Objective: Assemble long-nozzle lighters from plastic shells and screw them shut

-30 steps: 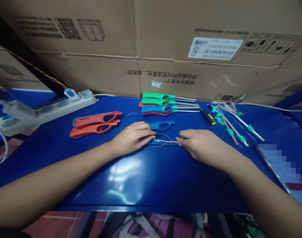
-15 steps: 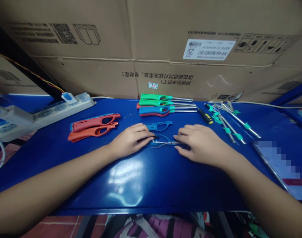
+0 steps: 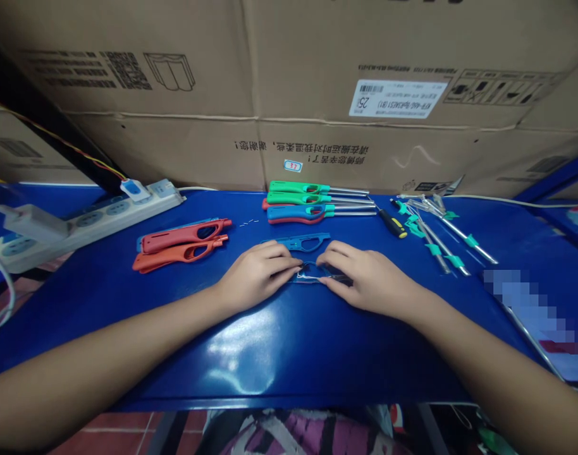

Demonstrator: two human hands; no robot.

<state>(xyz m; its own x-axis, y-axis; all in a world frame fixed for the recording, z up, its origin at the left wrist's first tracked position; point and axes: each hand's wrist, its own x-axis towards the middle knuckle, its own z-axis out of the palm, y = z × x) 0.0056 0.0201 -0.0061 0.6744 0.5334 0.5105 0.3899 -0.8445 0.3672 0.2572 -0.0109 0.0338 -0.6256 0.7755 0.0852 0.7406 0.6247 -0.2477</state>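
Observation:
Both hands work over a blue lighter half-shell (image 3: 312, 280) lying on the blue table, with thin white wires across it. My left hand (image 3: 258, 275) is closed at its left end, thumb and forefinger pinching at a small dark part by the trigger loop. My right hand (image 3: 367, 278) curls over its right end, its fingertips closed on the shell and wires; a metal tube shows partly beneath the palm. Just behind lies another blue half-shell (image 3: 296, 242), apart from the hands. My palms hide much of the lighter piece.
Lighters with metal tubes (image 3: 301, 197) lie at the back, beside a black-and-yellow screwdriver (image 3: 393, 224). Red and orange shells (image 3: 182, 243) lie left, near a white power strip (image 3: 90, 221). Metal tubes with green clips (image 3: 441, 234) and a phone (image 3: 540, 328) are at right. Cardboard stands behind.
My right hand has moved left along the lighter piece, closer to my left hand. My left hand has shifted slightly right. The surrounding parts lie as before.

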